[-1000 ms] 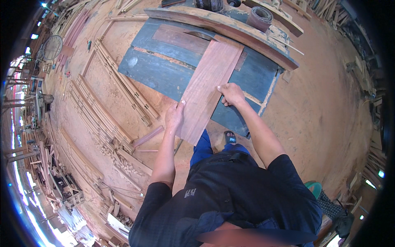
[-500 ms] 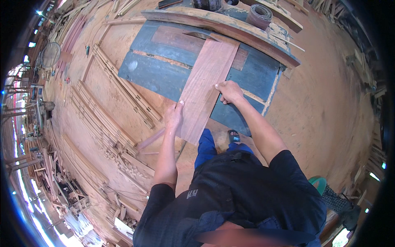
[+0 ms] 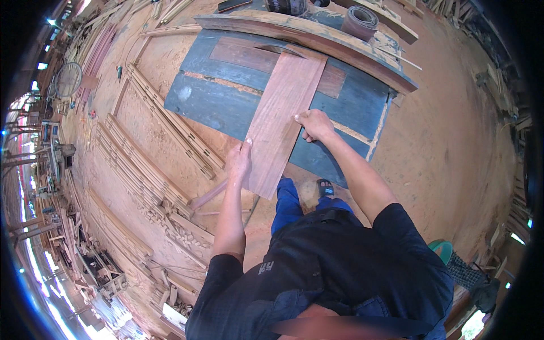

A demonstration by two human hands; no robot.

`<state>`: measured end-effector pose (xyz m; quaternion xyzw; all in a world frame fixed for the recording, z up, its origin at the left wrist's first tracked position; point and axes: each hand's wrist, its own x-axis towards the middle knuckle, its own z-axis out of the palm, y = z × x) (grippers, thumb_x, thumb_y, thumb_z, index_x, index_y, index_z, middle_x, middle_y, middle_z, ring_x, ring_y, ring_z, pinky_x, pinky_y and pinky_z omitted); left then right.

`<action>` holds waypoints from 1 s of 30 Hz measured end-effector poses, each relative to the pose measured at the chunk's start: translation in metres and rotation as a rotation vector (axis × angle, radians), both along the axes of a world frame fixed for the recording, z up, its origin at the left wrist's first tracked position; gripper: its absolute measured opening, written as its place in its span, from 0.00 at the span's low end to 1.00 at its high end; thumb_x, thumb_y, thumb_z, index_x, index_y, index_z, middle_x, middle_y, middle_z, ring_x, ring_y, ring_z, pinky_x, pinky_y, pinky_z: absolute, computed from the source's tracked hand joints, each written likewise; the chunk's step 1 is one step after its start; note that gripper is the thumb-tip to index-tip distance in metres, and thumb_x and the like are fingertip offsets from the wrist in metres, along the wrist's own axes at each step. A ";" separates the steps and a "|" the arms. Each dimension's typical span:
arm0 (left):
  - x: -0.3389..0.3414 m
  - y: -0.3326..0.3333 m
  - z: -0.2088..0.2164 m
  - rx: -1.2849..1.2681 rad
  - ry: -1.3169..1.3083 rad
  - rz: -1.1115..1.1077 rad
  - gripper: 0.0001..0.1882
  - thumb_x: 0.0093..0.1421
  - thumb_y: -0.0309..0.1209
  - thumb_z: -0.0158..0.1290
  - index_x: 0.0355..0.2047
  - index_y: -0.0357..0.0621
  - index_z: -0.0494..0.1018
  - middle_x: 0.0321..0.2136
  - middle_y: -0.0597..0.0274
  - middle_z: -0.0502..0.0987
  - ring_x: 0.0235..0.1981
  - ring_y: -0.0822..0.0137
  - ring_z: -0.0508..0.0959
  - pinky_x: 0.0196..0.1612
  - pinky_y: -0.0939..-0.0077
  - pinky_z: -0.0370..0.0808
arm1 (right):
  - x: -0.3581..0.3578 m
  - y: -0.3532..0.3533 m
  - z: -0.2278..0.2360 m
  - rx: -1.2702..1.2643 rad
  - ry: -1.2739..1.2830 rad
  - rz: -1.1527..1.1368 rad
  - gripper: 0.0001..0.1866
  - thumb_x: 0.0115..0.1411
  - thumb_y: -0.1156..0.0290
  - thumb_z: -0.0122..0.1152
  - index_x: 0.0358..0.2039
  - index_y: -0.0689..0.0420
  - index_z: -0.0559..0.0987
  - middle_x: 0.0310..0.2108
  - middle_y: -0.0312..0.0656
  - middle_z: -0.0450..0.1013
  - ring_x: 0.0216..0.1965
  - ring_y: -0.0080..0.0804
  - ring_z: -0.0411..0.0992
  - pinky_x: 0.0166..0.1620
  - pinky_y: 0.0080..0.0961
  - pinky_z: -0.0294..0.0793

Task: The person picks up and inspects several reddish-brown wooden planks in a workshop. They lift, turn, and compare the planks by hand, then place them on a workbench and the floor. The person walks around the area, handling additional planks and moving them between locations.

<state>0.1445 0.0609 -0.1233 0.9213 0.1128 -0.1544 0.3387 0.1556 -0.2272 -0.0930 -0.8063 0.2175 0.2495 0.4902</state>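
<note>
A long reddish-brown wooden board (image 3: pixel 281 119) lies across the blue machine table (image 3: pixel 218 105), its near end jutting out past the table's front edge above my legs. My left hand (image 3: pixel 239 160) grips the board's left edge near that end, thumb on top. On the opposite edge, a little farther up, my right hand (image 3: pixel 315 124) pinches the board between thumb and curled fingers. The far end reaches a dark curved piece, seemingly a saw blade (image 3: pixel 277 49), in a brown wooden insert (image 3: pixel 243 54). Fingers beneath the board are hidden.
A thick wooden beam (image 3: pixel 317 37) runs along the table's far side. Behind it stands a rolled abrasive-like sheet (image 3: pixel 361 21). Long wood strips (image 3: pixel 141 164) lie in rows on the floor at left, with small offcuts near them. A sandalled foot (image 3: pixel 325 187) stands by the table's front.
The board's far end has shifted very slightly left against the table. Both hands keep their hold on it, and the view has moved a little.
</note>
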 end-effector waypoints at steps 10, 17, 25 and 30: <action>0.010 0.012 -0.003 -0.039 0.011 0.017 0.31 0.65 0.57 0.48 0.36 0.38 0.81 0.32 0.40 0.81 0.39 0.47 0.81 0.45 0.55 0.73 | 0.012 0.010 -0.001 0.000 0.027 0.019 0.22 0.68 0.54 0.54 0.51 0.56 0.83 0.22 0.43 0.79 0.18 0.29 0.77 0.26 0.26 0.78; 0.017 0.020 -0.002 -0.075 -0.025 0.020 0.31 0.66 0.56 0.48 0.37 0.35 0.80 0.29 0.39 0.80 0.36 0.48 0.81 0.43 0.56 0.73 | 0.019 0.017 -0.005 0.007 -0.005 0.007 0.22 0.68 0.55 0.54 0.53 0.55 0.82 0.22 0.43 0.79 0.18 0.29 0.78 0.25 0.26 0.78; 0.026 0.028 0.004 -0.016 0.023 0.014 0.30 0.66 0.55 0.49 0.42 0.36 0.81 0.36 0.36 0.81 0.42 0.44 0.81 0.47 0.55 0.73 | 0.029 0.026 -0.007 -0.030 -0.001 0.029 0.22 0.68 0.55 0.54 0.54 0.56 0.82 0.21 0.43 0.79 0.18 0.29 0.78 0.25 0.27 0.78; 0.026 0.036 -0.001 -0.130 0.015 0.087 0.29 0.67 0.53 0.49 0.48 0.37 0.80 0.41 0.37 0.82 0.47 0.45 0.81 0.52 0.58 0.73 | 0.041 0.039 -0.007 -0.032 -0.063 0.087 0.23 0.68 0.53 0.53 0.54 0.54 0.82 0.21 0.43 0.79 0.18 0.30 0.78 0.27 0.28 0.78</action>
